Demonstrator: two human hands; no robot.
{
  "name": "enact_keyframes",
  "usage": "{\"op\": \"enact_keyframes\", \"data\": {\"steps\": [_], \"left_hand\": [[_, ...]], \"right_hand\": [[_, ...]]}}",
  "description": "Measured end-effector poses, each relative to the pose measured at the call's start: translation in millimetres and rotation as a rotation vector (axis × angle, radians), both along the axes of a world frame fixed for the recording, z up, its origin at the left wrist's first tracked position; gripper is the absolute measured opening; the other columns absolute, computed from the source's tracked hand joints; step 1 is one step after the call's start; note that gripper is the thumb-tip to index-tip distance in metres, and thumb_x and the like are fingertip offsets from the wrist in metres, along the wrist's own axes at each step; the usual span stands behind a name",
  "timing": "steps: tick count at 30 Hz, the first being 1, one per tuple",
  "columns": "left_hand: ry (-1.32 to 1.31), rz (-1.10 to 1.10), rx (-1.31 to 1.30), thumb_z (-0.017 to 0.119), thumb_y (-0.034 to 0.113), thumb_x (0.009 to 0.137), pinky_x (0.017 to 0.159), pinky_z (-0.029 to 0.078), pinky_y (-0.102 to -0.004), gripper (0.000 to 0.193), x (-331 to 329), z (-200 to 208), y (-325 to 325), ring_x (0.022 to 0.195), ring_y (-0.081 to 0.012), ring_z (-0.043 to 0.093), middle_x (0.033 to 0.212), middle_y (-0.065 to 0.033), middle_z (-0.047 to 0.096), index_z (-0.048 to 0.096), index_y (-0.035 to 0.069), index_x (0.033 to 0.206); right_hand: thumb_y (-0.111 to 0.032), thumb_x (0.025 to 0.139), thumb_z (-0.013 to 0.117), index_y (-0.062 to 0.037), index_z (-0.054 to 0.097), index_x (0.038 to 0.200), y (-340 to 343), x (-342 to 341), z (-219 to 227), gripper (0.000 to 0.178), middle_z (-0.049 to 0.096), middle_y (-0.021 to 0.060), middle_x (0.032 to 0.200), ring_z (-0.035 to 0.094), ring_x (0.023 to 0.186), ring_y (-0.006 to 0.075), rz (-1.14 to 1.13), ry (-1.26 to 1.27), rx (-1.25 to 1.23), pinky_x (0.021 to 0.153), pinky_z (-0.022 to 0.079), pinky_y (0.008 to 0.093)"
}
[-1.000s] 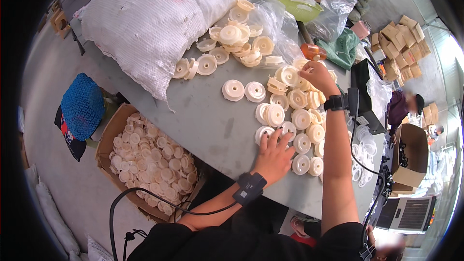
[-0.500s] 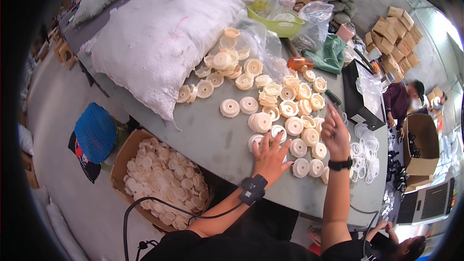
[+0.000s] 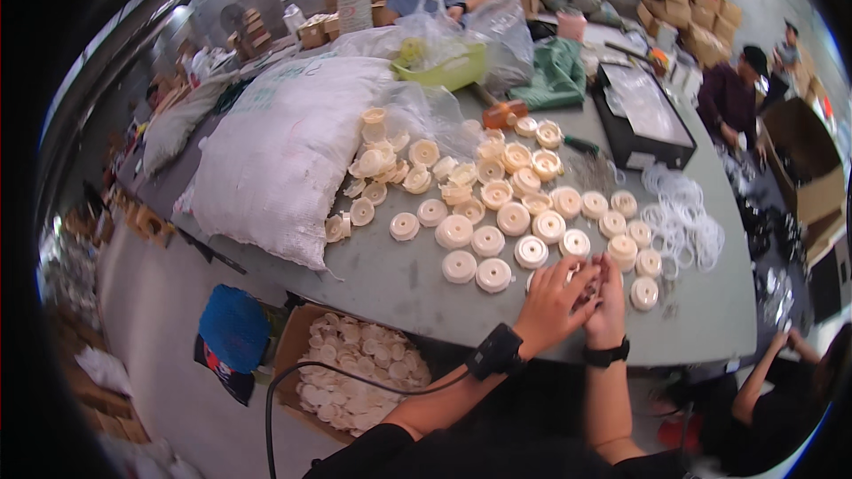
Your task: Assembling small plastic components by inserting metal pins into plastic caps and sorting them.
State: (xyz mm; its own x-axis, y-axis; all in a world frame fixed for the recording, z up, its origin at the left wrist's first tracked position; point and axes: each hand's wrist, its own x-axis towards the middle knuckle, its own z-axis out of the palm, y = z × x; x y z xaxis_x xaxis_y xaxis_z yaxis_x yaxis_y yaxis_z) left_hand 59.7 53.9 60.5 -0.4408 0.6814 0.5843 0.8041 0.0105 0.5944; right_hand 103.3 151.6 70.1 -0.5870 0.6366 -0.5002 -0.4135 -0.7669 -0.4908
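Observation:
My left hand (image 3: 548, 309) and my right hand (image 3: 608, 309) meet at the near edge of the grey table (image 3: 390, 293). The left fingers are bent in against the right palm, and the right fingers curl up beside them. Whatever lies between them is too small and covered to make out. Just beyond my hands sit cream plastic round caps (image 3: 575, 242), several with a hole in the middle. One cap is partly hidden behind my left hand. To the right of my right hand stands another cream cap (image 3: 644, 294).
White plastic rings (image 3: 682, 222) lie in a pile at right, near a black tray (image 3: 646, 115). A white woven sack (image 3: 275, 160) fills the left side. Below the table, a carton (image 3: 297, 337) holds many cream parts. Co-workers sit beyond and at right.
My hands have come together: the left moved right, off the caps, and the raised right hand came down toward me. The view has shifted, showing more of the room's far side.

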Motion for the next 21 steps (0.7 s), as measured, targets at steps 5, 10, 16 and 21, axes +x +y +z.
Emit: {"op": "enact_keyframes", "data": {"steps": [5, 10, 16, 21], "left_hand": [[0.014, 0.039, -0.101, 0.063, 0.022, 0.075, 0.085, 0.034, -0.0392, 0.041, -7.1, -33.3, -2.0, 0.104, -0.0267, 0.047, 0.115, -0.0109, 0.048, 0.054, 0.009, 0.112], [0.154, 0.169, -0.274, 0.065, 0.02, 0.072, 0.088, 0.031, -0.0422, 0.039, 8.1, -55.8, 2.3, 0.109, -0.0285, 0.042, 0.117, -0.0091, 0.046, 0.057, 0.01, 0.108], [0.229, 0.145, -0.375, 0.065, 0.021, 0.073, 0.092, 0.028, -0.0444, 0.04, 6.4, -59.2, 3.1, 0.114, -0.0294, 0.038, 0.12, -0.0084, 0.044, 0.056, 0.015, 0.111], [0.227, 0.146, -0.392, 0.065, 0.021, 0.072, 0.092, 0.028, -0.0432, 0.04, 9.9, -56.9, 4.0, 0.114, -0.029, 0.038, 0.12, -0.0085, 0.045, 0.057, 0.016, 0.111]], "right_hand": [[-0.029, 0.093, 0.045, -0.0104, 0.046, 0.075, 49.9, 46.4, -31.6, 0.026, 0.029, -0.0053, 0.054, 0.025, 0.044, 0.005, -0.057, 0.258, 0.239, 0.04, 0.02, 0.0215], [-0.024, 0.093, 0.045, -0.009, 0.046, 0.073, 72.4, 95.2, -56.4, 0.025, 0.029, -0.0069, 0.052, 0.022, 0.043, 0.0021, -0.329, -0.136, 0.71, 0.041, 0.018, 0.0208], [-0.023, 0.086, 0.055, -0.0036, 0.058, 0.079, 55.9, 103.3, -73.9, 0.021, 0.054, 0.0048, 0.058, 0.055, 0.057, 0.0163, -0.1, -0.61, 1.339, 0.052, 0.042, 0.0339], [-0.029, 0.08, 0.06, -0.0114, 0.061, 0.077, 51.0, 97.7, -63.3, 0.018, 0.058, 0.0055, 0.062, 0.057, 0.059, 0.0267, 0.229, -0.993, 1.574, 0.051, 0.042, 0.0369]]}}
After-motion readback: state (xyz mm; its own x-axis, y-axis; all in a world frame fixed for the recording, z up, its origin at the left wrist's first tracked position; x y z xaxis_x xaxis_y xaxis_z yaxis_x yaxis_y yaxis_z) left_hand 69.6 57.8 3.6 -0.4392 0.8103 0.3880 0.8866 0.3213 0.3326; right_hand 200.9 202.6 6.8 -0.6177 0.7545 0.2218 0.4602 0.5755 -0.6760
